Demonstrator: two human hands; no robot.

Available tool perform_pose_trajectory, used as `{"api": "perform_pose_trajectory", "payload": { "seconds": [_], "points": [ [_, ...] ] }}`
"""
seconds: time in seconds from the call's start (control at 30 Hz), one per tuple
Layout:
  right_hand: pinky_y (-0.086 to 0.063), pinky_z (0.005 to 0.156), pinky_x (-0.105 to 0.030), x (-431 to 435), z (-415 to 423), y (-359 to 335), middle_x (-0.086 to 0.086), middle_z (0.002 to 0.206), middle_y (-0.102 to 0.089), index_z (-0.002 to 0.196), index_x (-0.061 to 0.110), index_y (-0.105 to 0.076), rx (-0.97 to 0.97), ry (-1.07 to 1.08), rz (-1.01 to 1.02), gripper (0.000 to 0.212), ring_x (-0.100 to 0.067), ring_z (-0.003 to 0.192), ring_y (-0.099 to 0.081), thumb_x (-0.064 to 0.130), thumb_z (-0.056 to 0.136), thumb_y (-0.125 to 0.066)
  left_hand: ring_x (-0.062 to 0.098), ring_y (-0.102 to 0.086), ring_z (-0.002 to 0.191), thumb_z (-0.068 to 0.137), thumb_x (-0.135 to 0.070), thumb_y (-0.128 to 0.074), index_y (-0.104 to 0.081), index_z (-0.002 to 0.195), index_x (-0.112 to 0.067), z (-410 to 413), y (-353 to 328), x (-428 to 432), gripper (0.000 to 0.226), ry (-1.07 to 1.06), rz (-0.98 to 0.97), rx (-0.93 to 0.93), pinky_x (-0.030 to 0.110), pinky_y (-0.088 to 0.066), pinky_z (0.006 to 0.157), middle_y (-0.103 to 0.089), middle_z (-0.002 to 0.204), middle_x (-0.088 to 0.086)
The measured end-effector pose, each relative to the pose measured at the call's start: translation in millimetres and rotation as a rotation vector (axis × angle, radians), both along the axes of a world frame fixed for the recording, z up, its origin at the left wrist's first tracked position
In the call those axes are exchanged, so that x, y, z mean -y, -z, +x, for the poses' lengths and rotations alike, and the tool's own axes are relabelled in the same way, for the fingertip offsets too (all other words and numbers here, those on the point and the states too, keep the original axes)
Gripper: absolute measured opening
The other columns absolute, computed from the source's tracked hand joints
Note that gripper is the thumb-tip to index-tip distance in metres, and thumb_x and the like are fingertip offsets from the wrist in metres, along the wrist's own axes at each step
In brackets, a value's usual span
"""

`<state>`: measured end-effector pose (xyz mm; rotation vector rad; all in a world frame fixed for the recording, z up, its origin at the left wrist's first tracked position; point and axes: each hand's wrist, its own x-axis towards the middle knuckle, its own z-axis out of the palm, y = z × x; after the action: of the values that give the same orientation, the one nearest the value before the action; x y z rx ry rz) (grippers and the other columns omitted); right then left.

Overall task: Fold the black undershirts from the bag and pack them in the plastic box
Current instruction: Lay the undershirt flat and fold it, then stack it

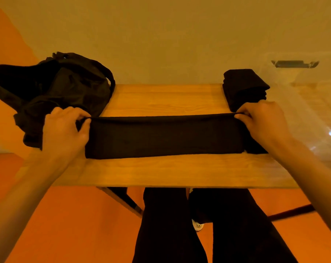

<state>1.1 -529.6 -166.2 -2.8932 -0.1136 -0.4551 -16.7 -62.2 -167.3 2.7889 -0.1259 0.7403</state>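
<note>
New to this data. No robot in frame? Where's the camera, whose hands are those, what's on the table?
There is no robot here. A person does the task with bare hands, and the single picture comes from a wide-angle camera worn on their head, looking forward and down. That is why you see their arms and, under the table, their legs.

On the wooden table lies a black undershirt, folded into a long strip. The left hand and right hand each pinch one end of its far edge.

At the far left sits a black bag with dark cloth spilling out. At the far right is a folded stack of black cloth, by the clear plastic box. I can't tell whether the stack is inside it.
</note>
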Motion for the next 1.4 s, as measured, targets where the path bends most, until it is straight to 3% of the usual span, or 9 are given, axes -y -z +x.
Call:
{"api": "perform_pose_trajectory", "payload": {
  "seconds": [0.2,0.33,0.6,0.73,0.87,0.97,1.1,1.27,1.4],
  "points": [
    [-0.057,0.082,-0.044,-8,25,4,-0.007,0.089,-0.072,0.107,0.014,-0.075,-0.021,-0.011,-0.002,0.022,-0.025,0.086,-0.067,0.030,0.093,-0.068,0.036,-0.058,0.090,0.090,-0.016,-0.074,-0.073,0.097,-0.009,25,8,5,0.010,-0.062,0.069,-0.078,0.052,-0.046,0.081,-0.071,0.086,0.011],
    [-0.049,0.093,-0.054,-9,32,10,-0.007,0.080,-0.071,0.100,0.013,-0.076,-0.001,-0.029,-0.073,0.020,-0.028,0.083,-0.065,0.031,0.090,-0.070,0.039,-0.057,0.095,0.088,-0.019,-0.077,-0.074,0.094,-0.009,31,15,4,0.012,-0.103,0.132,-0.067,0.052,-0.039,0.087,-0.072,0.084,0.010],
    [-0.041,0.090,-0.052,-10,31,17,-0.007,0.075,-0.068,0.097,0.013,-0.077,-0.066,0.025,-0.169,0.017,-0.031,0.083,-0.058,0.027,0.087,-0.076,0.036,-0.049,0.091,0.090,-0.025,-0.076,-0.075,0.096,-0.010,38,26,9,0.017,-0.118,0.244,0.007,0.047,-0.029,0.079,-0.071,0.083,0.009],
    [-0.043,0.083,-0.054,-23,18,9,-0.013,0.093,-0.070,0.109,0.009,-0.074,0.014,-0.018,-0.277,0.026,-0.037,0.093,-0.056,0.026,0.089,-0.073,0.040,-0.049,0.098,0.090,-0.030,-0.075,-0.071,0.110,-0.007,32,23,17,0.031,-0.146,0.197,-0.014,0.049,-0.033,0.080,-0.067,0.101,0.015],
    [-0.042,0.103,-0.052,-96,1,27,-0.016,0.136,-0.060,0.138,0.014,-0.059,-0.035,-0.286,-0.270,0.048,-0.037,0.127,-0.052,0.036,0.095,-0.059,0.037,-0.050,0.121,0.102,-0.042,-0.047,-0.061,0.131,-0.006,-2,38,90,0.048,0.158,0.213,-0.069,0.048,-0.041,0.094,-0.055,0.137,0.018],
    [-0.021,0.121,-0.047,-144,8,46,-0.016,0.161,-0.032,0.156,0.019,-0.035,-0.188,-0.353,-0.267,0.062,-0.033,0.150,-0.027,0.048,0.101,-0.035,0.028,-0.016,0.155,0.102,-0.059,-0.017,-0.025,0.159,-0.011,-6,58,122,0.075,0.119,0.194,-0.364,0.047,-0.022,0.124,-0.016,0.167,0.016],
    [0.004,0.126,-0.046,-139,12,62,-0.003,0.169,0.007,0.160,0.033,0.004,-0.382,-0.198,-0.208,0.076,-0.020,0.155,0.012,0.068,0.093,0.000,0.027,0.013,0.156,0.089,-0.080,-0.001,0.003,0.162,-0.028,-5,72,104,0.090,0.019,0.224,-0.518,0.048,0.000,0.127,0.009,0.169,0.013],
    [0.007,0.124,-0.052,-126,-1,62,0.003,0.168,0.017,0.156,0.043,0.014,-0.423,-0.107,-0.209,0.073,-0.018,0.153,0.020,0.073,0.091,0.003,0.032,0.018,0.154,0.080,-0.090,0.000,0.006,0.160,-0.040,-12,65,91,0.094,-0.015,0.181,-0.579,0.050,0.003,0.126,0.015,0.168,0.015],
    [0.005,0.124,-0.053,-124,-5,61,-0.002,0.169,0.010,0.158,0.040,0.009,-0.426,-0.076,-0.206,0.075,-0.021,0.154,0.016,0.073,0.091,0.000,0.033,-0.009,0.155,0.095,-0.075,-0.022,-0.029,0.159,-0.026,-18,48,72,0.081,-0.046,0.008,-0.425,0.045,-0.012,0.125,-0.014,0.168,0.015]
  ]
}}
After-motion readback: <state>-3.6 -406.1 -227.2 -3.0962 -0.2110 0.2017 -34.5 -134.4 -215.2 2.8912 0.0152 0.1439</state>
